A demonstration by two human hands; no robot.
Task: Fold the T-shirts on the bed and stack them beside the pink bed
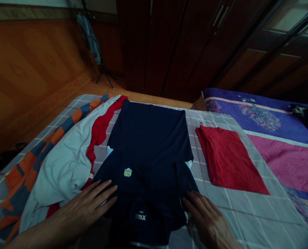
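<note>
A dark navy shirt (154,138) lies spread on a grey checked bed sheet (247,214), its collar end nearest me. It has a small white and yellow badge on the chest and white lettering near the collar. My left hand (91,204) rests palm down on the shirt's left sleeve edge, fingers apart. My right hand (205,214) lies on the right sleeve edge, its fingers flat and slightly bent over the cloth.
Left of the shirt lie a light grey garment (65,162), red cloth (102,128) and an orange and blue cloth (42,152). A folded red garment (231,159) lies to the right. Beyond are a purple and pink quilt (262,117), dark wardrobe (164,48) and tripod (102,72).
</note>
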